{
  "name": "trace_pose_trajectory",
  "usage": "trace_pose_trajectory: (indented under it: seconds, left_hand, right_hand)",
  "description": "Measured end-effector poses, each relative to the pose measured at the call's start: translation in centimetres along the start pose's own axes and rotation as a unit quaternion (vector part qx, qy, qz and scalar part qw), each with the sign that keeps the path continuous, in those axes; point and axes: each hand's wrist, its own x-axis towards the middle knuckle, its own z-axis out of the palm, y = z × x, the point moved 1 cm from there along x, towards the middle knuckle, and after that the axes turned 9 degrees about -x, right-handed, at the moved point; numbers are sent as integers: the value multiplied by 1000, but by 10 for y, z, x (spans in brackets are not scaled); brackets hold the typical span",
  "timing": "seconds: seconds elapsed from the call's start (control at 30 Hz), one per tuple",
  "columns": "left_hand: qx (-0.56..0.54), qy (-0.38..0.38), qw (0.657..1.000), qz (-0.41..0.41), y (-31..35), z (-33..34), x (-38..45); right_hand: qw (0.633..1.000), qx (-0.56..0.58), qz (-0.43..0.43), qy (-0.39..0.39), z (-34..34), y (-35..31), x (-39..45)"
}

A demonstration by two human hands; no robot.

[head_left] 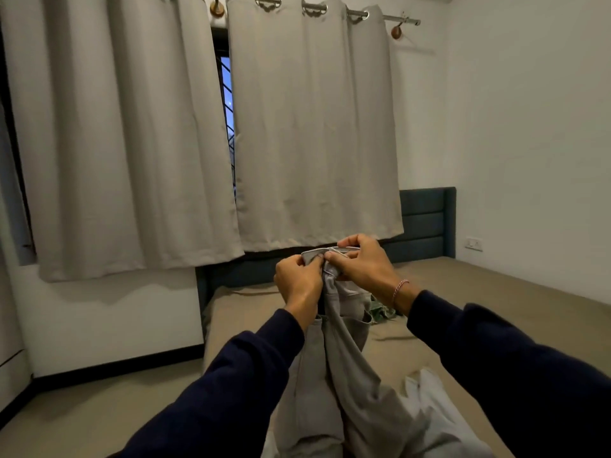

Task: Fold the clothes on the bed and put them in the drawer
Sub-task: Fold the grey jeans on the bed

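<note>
Both hands [299, 279] pinching trousers [344, 358] waistband, raised

No text, label, brand, number or sign can be read anywhere in the frame. The grey trousers [344, 352] at lower centre show no legible tag, and the wall switch plate [473, 243] at right centre is too small and blurred to make out any marking.
</note>
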Motion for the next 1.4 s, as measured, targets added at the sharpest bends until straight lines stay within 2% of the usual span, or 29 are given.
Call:
trace_pose_trajectory:
  seconds: [0.13,0.27,0.33,0.43,0.53,0.57,0.6,0.63,0.7,0.73,0.77,0.8,0.87,0.9,0.93,1.0,1.17,1.33,1.4]
  left_hand:
    - [-72,-69,994,-40,3,-9,-9]
    - [-64,-134,988,-35,10,-17,-16]
    - [-67,-185,980,-31,14,-21,-20]
    - [-72,-278,958,-1,18,-25,-29]
    - [-65,-270,960,38,17,-30,-21]
    - [-68,-258,963,46,17,-31,-17]
    - [-70,-246,965,47,18,-31,-15]
    - [-71,-241,967,43,18,-31,-14]
    - [-71,-251,965,38,20,-33,-13]
    - [-74,-264,961,37,23,-37,-12]
    - [-82,-281,955,33,25,-40,-10]
    - [-91,-298,950,31,29,-44,-8]
    - [-107,-334,936,29,40,-51,-1]
    - [-112,-349,930,28,47,-54,2]
    - [-115,-355,927,33,55,-56,5]
    - [-118,-347,929,55,73,-62,14]
    - [-74,-292,946,117,136,-68,30]
    - [-70,-223,950,208,238,-45,43]
    - [-77,-195,947,242,279,-35,47]
  right_hand:
    - [1000,2,-22,19,-3,4,-15]
    - [999,23,-26,10,-10,1,-27]
    - [995,97,-6,-7,-10,-4,-34]
    - [966,252,43,-36,-10,-6,-41]
    - [940,323,50,-95,-16,-6,-48]
    - [948,298,34,-104,-19,-4,-48]
    - [973,219,0,-79,-24,4,-43]
    - [992,113,-40,-23,-32,10,-38]
    - [987,-90,-84,99,-55,29,-24]
    - [983,-112,-79,118,-64,38,-20]
    - [991,-79,-66,91,-71,47,-18]
    - [998,-8,-48,27,-75,55,-18]
    - [987,108,-28,-116,-70,63,-21]
    - [979,125,-37,-156,-64,62,-24]
    - [976,134,-50,-165,-59,58,-27]
    - [980,144,-78,-113,-57,39,-23]
    - [988,60,-131,48,-86,-48,11]
    - [968,-37,-214,123,-144,-168,40]
    - [962,-52,-244,108,-169,-210,44]
